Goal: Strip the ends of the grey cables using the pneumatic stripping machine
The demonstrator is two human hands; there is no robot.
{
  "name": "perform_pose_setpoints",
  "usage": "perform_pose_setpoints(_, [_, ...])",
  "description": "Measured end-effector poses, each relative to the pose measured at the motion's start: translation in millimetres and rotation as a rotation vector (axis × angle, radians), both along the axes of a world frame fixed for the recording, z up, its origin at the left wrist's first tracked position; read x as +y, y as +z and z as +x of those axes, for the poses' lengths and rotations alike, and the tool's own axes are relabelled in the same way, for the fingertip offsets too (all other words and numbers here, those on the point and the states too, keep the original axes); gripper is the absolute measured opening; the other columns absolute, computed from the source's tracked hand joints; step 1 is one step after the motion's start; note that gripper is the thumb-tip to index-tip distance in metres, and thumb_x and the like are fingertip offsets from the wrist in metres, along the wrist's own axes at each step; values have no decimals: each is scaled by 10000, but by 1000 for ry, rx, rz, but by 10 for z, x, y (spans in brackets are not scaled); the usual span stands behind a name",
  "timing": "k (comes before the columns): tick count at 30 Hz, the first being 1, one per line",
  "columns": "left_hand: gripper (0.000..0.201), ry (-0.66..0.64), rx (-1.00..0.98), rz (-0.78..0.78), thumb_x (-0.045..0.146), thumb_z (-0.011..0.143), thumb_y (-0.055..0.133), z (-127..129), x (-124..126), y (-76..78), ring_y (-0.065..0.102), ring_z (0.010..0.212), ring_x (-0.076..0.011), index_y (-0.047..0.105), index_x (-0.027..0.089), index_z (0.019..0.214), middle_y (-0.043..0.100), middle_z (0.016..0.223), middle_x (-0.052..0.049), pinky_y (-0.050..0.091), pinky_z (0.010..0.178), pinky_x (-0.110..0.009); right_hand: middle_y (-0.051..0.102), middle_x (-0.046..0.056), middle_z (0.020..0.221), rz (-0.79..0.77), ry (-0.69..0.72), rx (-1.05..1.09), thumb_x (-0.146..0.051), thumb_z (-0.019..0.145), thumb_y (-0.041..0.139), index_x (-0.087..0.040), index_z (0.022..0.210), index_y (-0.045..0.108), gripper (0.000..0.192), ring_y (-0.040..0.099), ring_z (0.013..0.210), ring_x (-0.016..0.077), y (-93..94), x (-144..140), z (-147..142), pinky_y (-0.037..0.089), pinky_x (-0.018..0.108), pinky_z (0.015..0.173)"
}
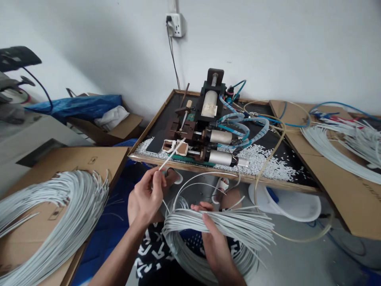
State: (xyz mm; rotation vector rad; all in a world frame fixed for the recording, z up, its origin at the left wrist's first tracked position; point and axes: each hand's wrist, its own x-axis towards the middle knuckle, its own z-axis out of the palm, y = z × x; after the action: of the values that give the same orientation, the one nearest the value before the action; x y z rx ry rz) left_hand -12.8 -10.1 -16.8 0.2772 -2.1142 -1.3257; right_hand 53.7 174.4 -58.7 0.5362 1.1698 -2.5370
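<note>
- The left hand (147, 194) is closed in a pinch on one white wire (172, 155), thumb and fingertips meeting near the wire's lower part.
- That wire runs up and to the right from the pinch; its far end lies at the white-rimmed slot (175, 147) at the front of the machine (208, 127).
- The right hand (212, 234) is curled shut around a bundle (220, 224) of white wires, thumb on top, fingers underneath.
- The bundle is a loose coil over the person's lap, just below the counter (154, 161) edge; its cut ends fan out to the right of the right hand.
- A few single wires arc up out of the bundle toward the counter edge.
- The machine stands on the dark counter top, with two metal cylinders (220, 147) lying side by side at its front and blue hoses (241, 127) looping off to the right.
- White bits (268, 159) of cut sheath are strewn over the counter around the machine's front.
- A second coil (50, 214) of white wires lies on cardboard (74, 159) to the left, well apart from both hands.
- A third heap (336, 147) of wires lies on cardboard at the far right.
- A white tub (297, 206) sits on the floor under the counter edge, to the right of the bundle.
- A socket (176, 24) with a plug is on the wall above the machine.
</note>
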Motion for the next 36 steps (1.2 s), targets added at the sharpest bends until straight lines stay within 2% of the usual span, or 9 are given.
perform_pose_setpoints(3, [232, -220, 22, -179, 265, 1018, 523, 38, 32, -49, 646, 644, -144, 737, 178, 1008, 695, 723, -15, 519, 634, -241, 782, 27, 1106, 11, 13, 2, -462, 778, 819, -290, 1050, 705, 341, 665, 1151, 246, 6, -9, 7, 376, 477, 1178])
perform_pose_setpoints(7, [258, -619, -55, -476, 298, 1023, 560, -72, 84, -224, 682, 1121, -244, 711, 204, 1209, 741, 1201, -100, 542, 995, -395, 782, 23, 1066, -1, 6, 4, -459, 756, 839, -286, 1021, 712, 340, 667, 1118, 240, 20, -24, 8, 392, 465, 1160])
perform_pose_setpoints(12, [331, -575, -261, -518, 290, 1028, 531, -253, 55, -713, 635, 1237, -284, 639, 175, 1319, 690, 1315, -136, 508, 1076, -464, 782, 33, 1087, 1, -2, -16, -486, 731, 851, -292, 1009, 716, 365, 655, 1139, 255, 48, -10, 12, 373, 486, 1172])
perform_pose_setpoints(17, [419, -653, -550, -485, 238, 956, 611, -307, 31, -1207, 600, 1319, -309, 609, 149, 1366, 642, 1412, -175, 452, 1142, -455, 781, 33, 1058, 23, -26, -5, -475, 743, 839, -292, 995, 722, 332, 643, 1147, 255, 72, -16, 15, 334, 504, 1200])
perform_pose_setpoints(22, [441, -647, -663, -447, 177, 833, 705, -273, 50, -1515, 674, 1202, -389, 680, 99, 1266, 722, 1240, -235, 516, 1038, -500, 780, 17, 1042, 10, -31, -9, -471, 739, 841, -295, 973, 726, 314, 655, 1125, 250, 74, -18, 13, 348, 489, 1189])
perform_pose_setpoints(25, [384, -646, -669, -390, 208, 838, 699, -243, 40, -1528, 698, 1165, -359, 721, 143, 1215, 746, 1209, -193, 538, 1006, -433, 781, 14, 1059, 6, -11, 10, -474, 763, 825, -296, 993, 720, 309, 656, 1131, 247, 62, 2, 12, 358, 477, 1179])
perform_pose_setpoints(29, [378, -651, -617, -278, 390, 1002, 501, -250, 0, -1337, 723, 1097, -272, 725, 180, 1223, 761, 1210, -128, 553, 955, -345, 781, 22, 1067, 11, 9, -7, -483, 754, 829, -294, 1005, 715, 334, 653, 1139, 264, 71, 7, 3, 393, 483, 1142])
perform_pose_setpoints(32, [463, -687, -578, -103, 512, 1004, 467, -310, -2, -1220, 716, 1073, -251, 735, 185, 1194, 769, 1185, -105, 541, 955, -330, 777, 25, 1063, 46, 10, -6, -488, 753, 826, -289, 1002, 721, 336, 647, 1150, 268, 100, -25, -11, 393, 474, 1140])
perform_pose_setpoints(36, [464, -712, -786, 50, 537, 949, 507, -384, 47, -1369, 734, 822, -242, 746, 145, 1015, 787, 943, -113, 566, 715, -313, 770, 34, 1074, 68, 5, 3, -468, 743, 831, -287, 976, 735, 310, 631, 1182, 275, 110, -63, -18, 367, 479, 1176])
